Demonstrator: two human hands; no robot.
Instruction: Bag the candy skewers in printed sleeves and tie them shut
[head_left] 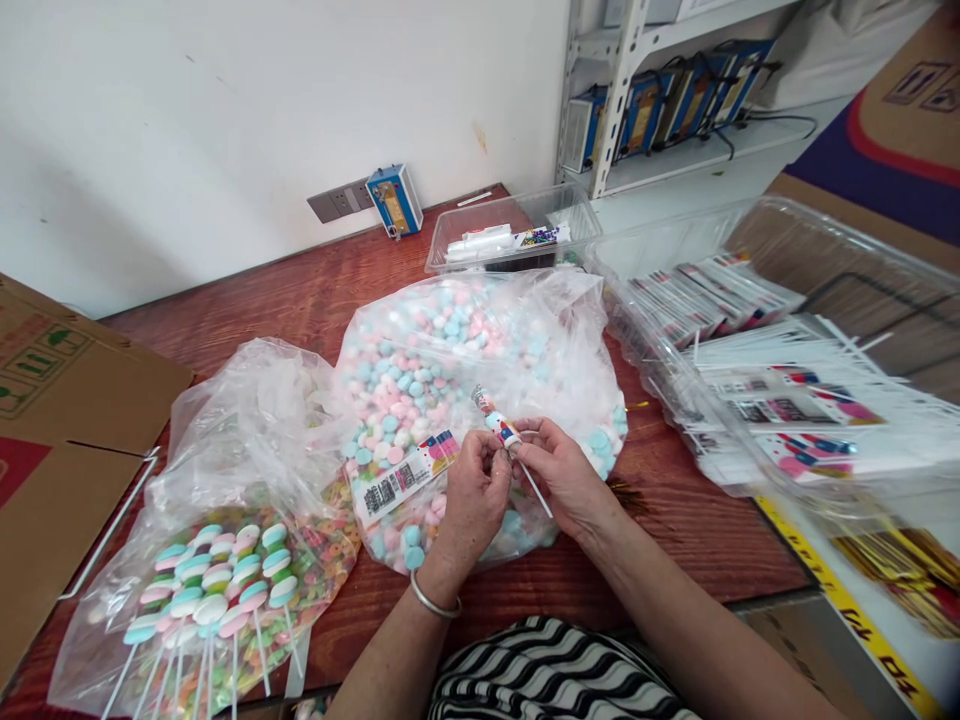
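Between my two hands, above a big clear bag of candies [420, 380], a candy stick in a printed wrapper [495, 415] is tilted, its white stick pointing down to the right. My left hand [478, 478] is closed, pinching the lower end of the wrapper. Fingers of my right hand [559, 470] are closed at the same spot from the other side, where the white stick comes out. Whether a small tie is between the fingertips cannot be seen. A flat printed wrapper [409, 478] lies on the bag just left of my left hand.
Several marshmallow skewers [214, 580] lie on another candy bag [255, 410] at left. On the right, a clear tray [660, 385] holds wrappers and white sticks; gold ties [900, 570] lie below it. Cardboard boxes [82, 400] flank the table. A smaller clear bin [517, 225] stands behind.
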